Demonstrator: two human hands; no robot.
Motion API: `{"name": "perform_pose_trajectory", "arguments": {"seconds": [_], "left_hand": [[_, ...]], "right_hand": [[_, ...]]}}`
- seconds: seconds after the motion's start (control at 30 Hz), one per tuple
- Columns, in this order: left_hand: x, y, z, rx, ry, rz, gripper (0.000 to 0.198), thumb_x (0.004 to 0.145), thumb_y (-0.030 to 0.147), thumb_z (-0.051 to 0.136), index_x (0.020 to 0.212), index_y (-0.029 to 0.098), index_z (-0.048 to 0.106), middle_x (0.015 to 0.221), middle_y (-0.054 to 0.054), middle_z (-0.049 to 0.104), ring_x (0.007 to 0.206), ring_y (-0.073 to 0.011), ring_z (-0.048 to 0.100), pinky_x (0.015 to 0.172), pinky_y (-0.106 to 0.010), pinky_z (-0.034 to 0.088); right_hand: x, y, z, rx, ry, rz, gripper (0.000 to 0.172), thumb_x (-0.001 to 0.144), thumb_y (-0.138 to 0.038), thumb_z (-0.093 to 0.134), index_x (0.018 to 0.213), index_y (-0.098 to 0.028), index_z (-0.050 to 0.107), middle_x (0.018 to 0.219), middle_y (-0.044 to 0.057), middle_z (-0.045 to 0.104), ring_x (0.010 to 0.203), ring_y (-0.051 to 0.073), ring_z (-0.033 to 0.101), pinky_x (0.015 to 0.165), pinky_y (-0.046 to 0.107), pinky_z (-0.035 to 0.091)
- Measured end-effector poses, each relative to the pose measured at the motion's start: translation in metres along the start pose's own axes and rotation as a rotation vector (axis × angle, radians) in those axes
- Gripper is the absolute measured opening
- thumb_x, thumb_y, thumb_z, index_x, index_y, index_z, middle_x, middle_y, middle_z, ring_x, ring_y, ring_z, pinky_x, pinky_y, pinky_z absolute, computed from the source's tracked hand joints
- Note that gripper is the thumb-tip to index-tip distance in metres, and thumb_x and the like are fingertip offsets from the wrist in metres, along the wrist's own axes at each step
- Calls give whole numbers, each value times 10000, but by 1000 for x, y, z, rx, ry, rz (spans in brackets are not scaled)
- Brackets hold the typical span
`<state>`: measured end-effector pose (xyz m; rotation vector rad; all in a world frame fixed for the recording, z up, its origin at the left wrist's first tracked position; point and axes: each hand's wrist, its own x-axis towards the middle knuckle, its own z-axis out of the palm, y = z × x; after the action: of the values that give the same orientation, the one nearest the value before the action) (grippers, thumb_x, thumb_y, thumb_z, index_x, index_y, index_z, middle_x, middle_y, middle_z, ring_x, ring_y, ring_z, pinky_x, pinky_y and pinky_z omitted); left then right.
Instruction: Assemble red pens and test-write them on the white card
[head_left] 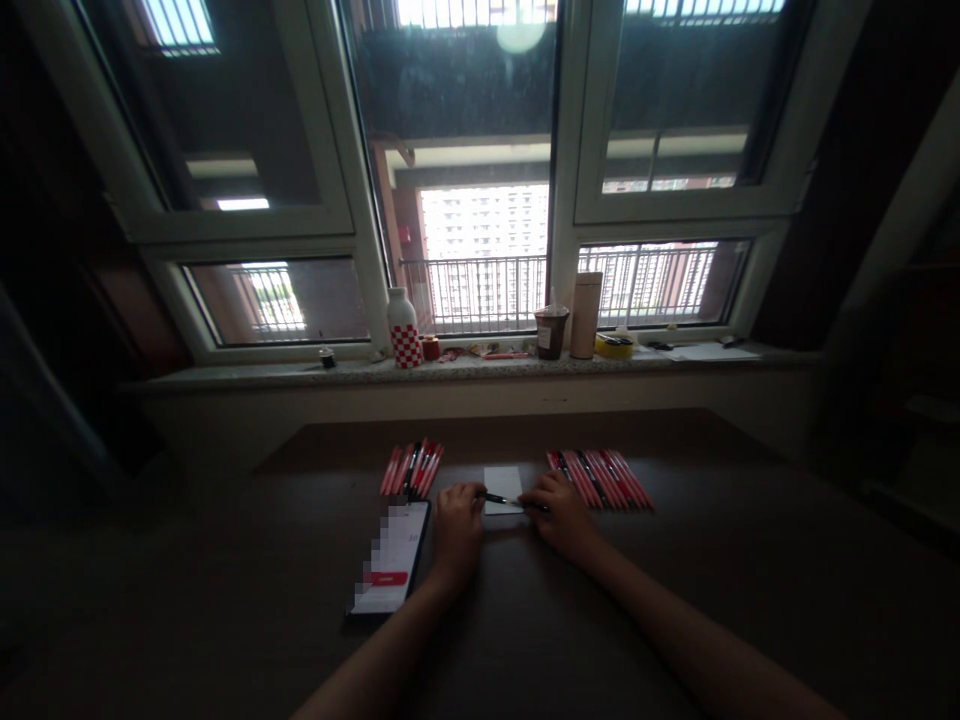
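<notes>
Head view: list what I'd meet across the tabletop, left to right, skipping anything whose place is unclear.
Phone → left hand → black pen → right hand → right-hand row of slim red and black sticks.

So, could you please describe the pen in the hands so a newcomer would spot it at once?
On the dark table below the window, look between the two rows of pens. There, the left hand and right hand grip the pen over a small white card. Unlike the pens in the rows, it is held, dark with a pale middle.
</notes>
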<state>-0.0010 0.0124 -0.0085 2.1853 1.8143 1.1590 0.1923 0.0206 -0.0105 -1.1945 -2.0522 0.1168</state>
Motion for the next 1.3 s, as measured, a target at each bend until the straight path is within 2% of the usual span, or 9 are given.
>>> {"name": "perform_pose_trajectory", "arguments": {"seconds": [0.13, 0.37, 0.63, 0.77, 1.17, 1.3], "left_hand": [[1, -1, 1, -6, 24, 13, 242, 872, 207, 429, 1002, 204, 634, 999, -55, 626, 993, -225, 497, 902, -384, 392], [-1, -4, 6, 9, 46, 31, 384, 865, 230, 453, 1242, 208, 527, 1237, -78, 533, 1163, -231, 431, 1017, -416, 347], [-6, 3, 3, 104, -39, 46, 311, 845, 223, 481, 1125, 232, 617, 1275, -75, 507, 1216, -251, 388, 1041, -454, 319], [-7, 4, 4, 148, -85, 55, 303, 842, 250, 496, 1109, 253, 641, 1303, -75, 501, 1244, -277, 352, 1044, -481, 295], [-9, 5, 4, 186, -119, 65, 290, 837, 285, 512, 1088, 264, 656, 1330, -73, 480, 1258, -294, 330, 1039, -498, 280], [-10, 5, 4, 189, -127, 57, 278, 837, 285, 515, 1071, 263, 663, 1329, -73, 477, 1263, -295, 322, 1043, -496, 273]], "right_hand": [[0, 3, 1, -19, -15, -11, 197, 770, -157, 663, 936, -241, 727, 841, 50, 617, 968, 216, 478, 861, 334, 397], [2, 7, 2, -82, 2, 51, 183, 793, -206, 651, 954, -249, 727, 859, 56, 627, 985, 229, 482, 878, 357, 371], [5, 15, 0, -232, 103, 237, 215, 830, -273, 584, 1018, -244, 685, 964, 68, 653, 1028, 269, 461, 893, 407, 320], [6, 15, -2, -302, 111, 298, 226, 837, -270, 553, 1025, -228, 671, 984, 81, 650, 1036, 281, 456, 890, 423, 297], [7, 11, -4, -409, 57, 293, 173, 813, -259, 547, 911, -214, 681, 960, 99, 649, 1022, 293, 447, 933, 461, 241], [6, 10, -4, -442, 61, 281, 180, 804, -235, 543, 930, -210, 668, 969, 109, 644, 1018, 295, 451, 933, 461, 242]]}}
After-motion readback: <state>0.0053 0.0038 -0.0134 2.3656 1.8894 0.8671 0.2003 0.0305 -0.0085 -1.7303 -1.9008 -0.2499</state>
